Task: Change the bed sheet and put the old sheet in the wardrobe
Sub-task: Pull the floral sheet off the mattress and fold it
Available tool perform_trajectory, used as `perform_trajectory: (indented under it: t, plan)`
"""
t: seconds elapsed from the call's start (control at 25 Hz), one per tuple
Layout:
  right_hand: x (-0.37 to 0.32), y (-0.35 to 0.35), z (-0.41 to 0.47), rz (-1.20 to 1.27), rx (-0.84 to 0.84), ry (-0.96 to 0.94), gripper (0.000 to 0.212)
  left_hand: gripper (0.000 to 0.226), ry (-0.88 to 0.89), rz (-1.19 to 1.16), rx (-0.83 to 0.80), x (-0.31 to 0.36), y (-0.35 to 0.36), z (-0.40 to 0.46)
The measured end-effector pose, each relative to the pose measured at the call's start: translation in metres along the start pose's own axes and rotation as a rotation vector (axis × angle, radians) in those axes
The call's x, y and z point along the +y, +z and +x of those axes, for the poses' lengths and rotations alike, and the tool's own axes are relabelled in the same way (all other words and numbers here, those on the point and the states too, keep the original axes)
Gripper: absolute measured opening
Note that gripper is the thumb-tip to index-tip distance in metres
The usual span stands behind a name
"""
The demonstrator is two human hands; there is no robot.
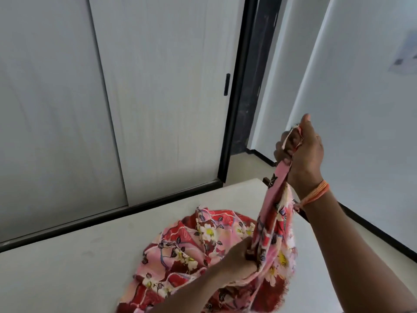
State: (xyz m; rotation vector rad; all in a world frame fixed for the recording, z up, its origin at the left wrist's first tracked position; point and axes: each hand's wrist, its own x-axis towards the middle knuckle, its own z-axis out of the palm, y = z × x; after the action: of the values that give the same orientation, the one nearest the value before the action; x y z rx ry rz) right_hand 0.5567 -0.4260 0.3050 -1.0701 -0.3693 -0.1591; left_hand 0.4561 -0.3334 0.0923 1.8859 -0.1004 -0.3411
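A pink and red flowered sheet (180, 256) lies bunched on the bare white mattress (67, 267). My right hand (302, 152) is raised and grips a corner of the sheet, pulling a taut strip of cloth up from the pile. My left hand (237, 256) is lower and grips the same strip near the pile. Behind the bed stands the wardrobe (112, 98), its pale grey sliding doors closed, with a small black handle (227, 84) on the right door.
A dark doorway gap (255, 86) opens to the right of the wardrobe. White walls (361, 109) run along the right side, with a black skirting strip. A narrow strip of floor (248, 163) shows past the mattress corner.
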Motion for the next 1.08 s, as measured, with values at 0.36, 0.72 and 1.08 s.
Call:
perform_trajectory:
  t: [0.36, 0.72, 1.08]
  plan:
    - [-0.055, -0.037, 0.023, -0.111, 0.071, -0.082, 0.057, 0.020, 0.109, 0.283, 0.281, 0.021, -0.106, 0.046]
    - [-0.059, -0.030, 0.071, -0.262, 0.211, -0.262, 0.056, 0.041, 0.475, 0.692, 0.741, 0.120, -0.187, 0.011]
    - [-0.086, 0.034, 0.080, -0.119, 0.143, -0.260, 0.053, 0.032, 0.396, 1.198, 1.267, 0.065, -0.195, 0.017]
